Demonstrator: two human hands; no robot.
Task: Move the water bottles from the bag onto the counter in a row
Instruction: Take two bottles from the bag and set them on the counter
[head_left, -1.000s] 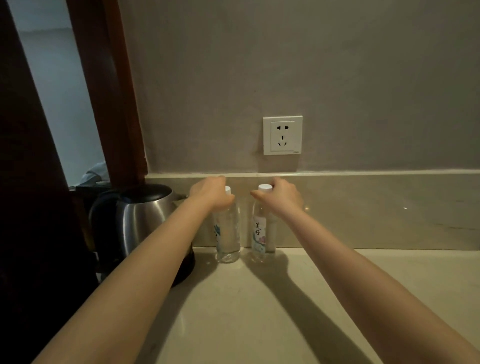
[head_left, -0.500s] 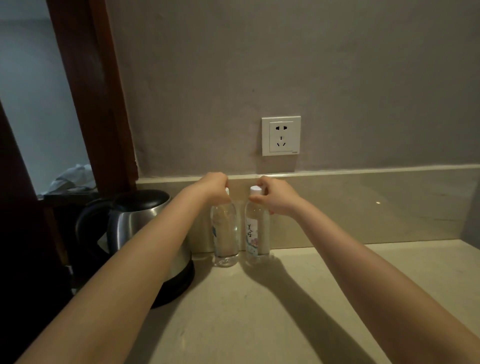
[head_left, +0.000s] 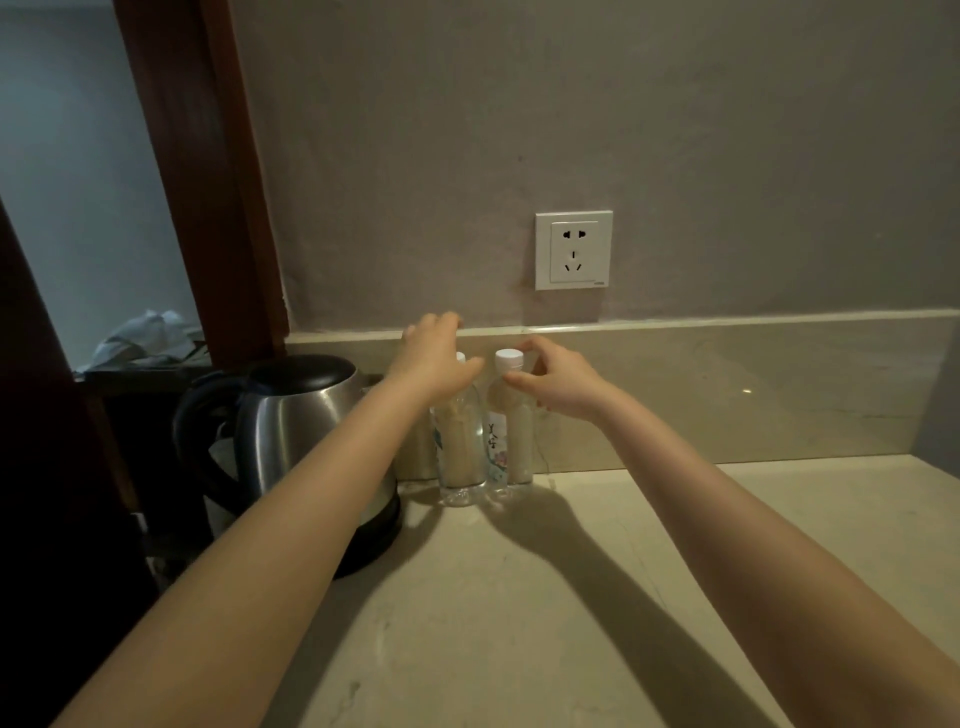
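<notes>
Two clear water bottles with white caps stand upright and side by side on the beige counter (head_left: 519, 597), against the backsplash. The left water bottle (head_left: 460, 457) is partly hidden at its neck by my left hand (head_left: 434, 358). That hand's fingers are spread and raised above the cap, and its thumb lies in front of the neck. My right hand (head_left: 558, 376) pinches the neck of the right water bottle (head_left: 506, 452) just under its cap, with the thumb in front and the fingers behind. The bag is out of view.
A steel electric kettle (head_left: 291, 431) with a black lid stands on the counter just left of the bottles. A white wall socket (head_left: 574, 250) sits above them. A dark wooden door frame (head_left: 197, 171) rises at the left. The counter runs on to the right of the bottles.
The two bottles have come closer together and now stand almost touching. My left hand's fingers have lifted off the left bottle's top. The view has shifted slightly.
</notes>
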